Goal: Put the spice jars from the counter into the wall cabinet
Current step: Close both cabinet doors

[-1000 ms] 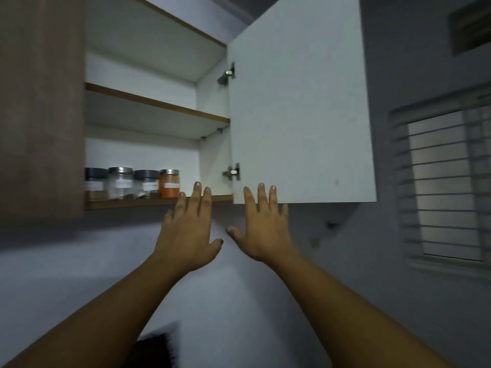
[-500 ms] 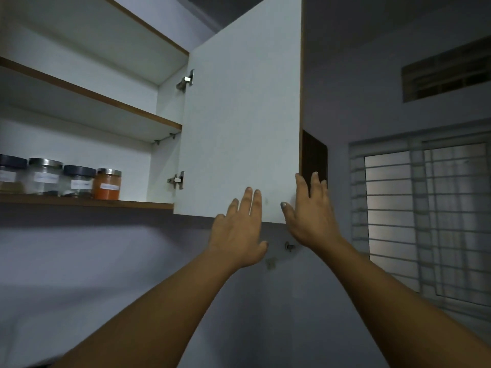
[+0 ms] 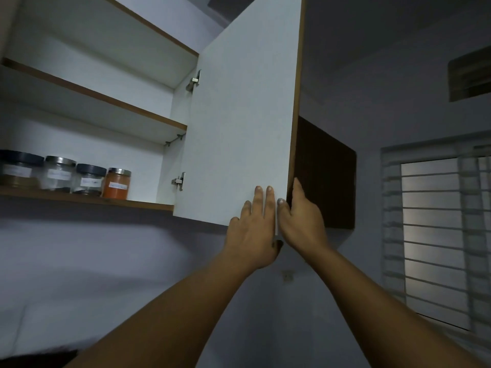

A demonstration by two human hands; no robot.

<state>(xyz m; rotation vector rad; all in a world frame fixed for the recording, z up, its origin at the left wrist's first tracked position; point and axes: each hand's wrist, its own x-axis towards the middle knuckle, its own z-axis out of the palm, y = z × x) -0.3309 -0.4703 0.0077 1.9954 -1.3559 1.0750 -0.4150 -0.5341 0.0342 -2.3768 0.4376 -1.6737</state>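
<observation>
Several spice jars stand in a row on the bottom shelf (image 3: 143,204) of the open wall cabinet: an orange-filled jar (image 3: 116,183) with a silver lid, a dark-lidded jar (image 3: 89,179), a silver-lidded jar (image 3: 58,172) and another dark-lidded jar (image 3: 17,168) at the left edge. The white cabinet door (image 3: 239,115) stands swung out. My left hand (image 3: 252,229) lies flat against the door's inner face near its lower free corner. My right hand (image 3: 303,221) grips the door's free edge, thumb on the inner face and fingers behind it.
The cabinet's upper shelf (image 3: 111,99) holds nothing. A dark cabinet (image 3: 326,176) hangs right behind the door. A barred window (image 3: 435,235) is at the right, with a vent (image 3: 469,75) above it. Plain wall runs below the cabinet.
Both hands moved right from under the shelf to the door's lower free corner. The right hand took hold of the door's edge. The door has swung and the view turned right.
</observation>
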